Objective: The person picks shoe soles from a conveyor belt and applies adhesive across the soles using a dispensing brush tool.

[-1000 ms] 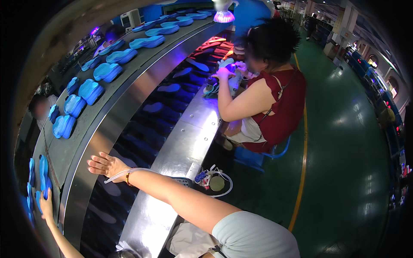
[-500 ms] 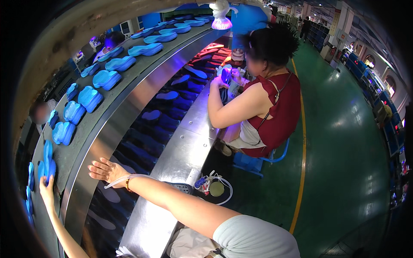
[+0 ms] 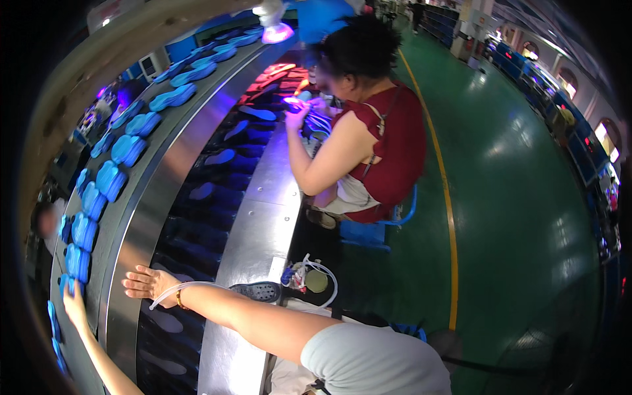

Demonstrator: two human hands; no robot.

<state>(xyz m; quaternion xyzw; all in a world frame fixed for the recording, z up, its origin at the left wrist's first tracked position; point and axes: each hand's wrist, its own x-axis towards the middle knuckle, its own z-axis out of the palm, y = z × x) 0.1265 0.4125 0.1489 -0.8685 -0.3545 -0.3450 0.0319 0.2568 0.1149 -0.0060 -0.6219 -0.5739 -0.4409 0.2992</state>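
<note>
From the head camera, the right hand (image 3: 150, 283) lies flat on the metal edge of the conveyor (image 3: 141, 217), fingers spread wide and holding nothing; a thin clear tube (image 3: 172, 291) and a bracelet cross its wrist. The left hand (image 3: 74, 304) reaches up to the outer upper shelf (image 3: 99, 257) and touches the lowest of the blue shoe moulds (image 3: 78, 262) in the row there; whether its fingers grip the mould or only rest on it cannot be told.

The shelf's rim curves away up and to the right, with blue moulds set in pairs all along it and narrow gaps between them. Below it, the sunken dark belt (image 3: 197, 197) carries dark soles (image 3: 220, 157) lying flat and spaced apart, with bare belt between them. Beside the belt, on the person's side, runs a smooth, shiny metal counter (image 3: 263, 217), mostly bare near the person. A dark sole (image 3: 257, 290) rests on its near end, and just right of that, off the edge, hang a white hose (image 3: 322, 270) and a small round container (image 3: 316, 281).

Farther along the counter a co-worker in a red top (image 3: 388, 151) sits on a blue stool (image 3: 368, 230), both hands raised under a violet lamp (image 3: 276, 29). To the right the green floor (image 3: 513, 217) is glossy and open, marked by a yellow line (image 3: 444, 197).
</note>
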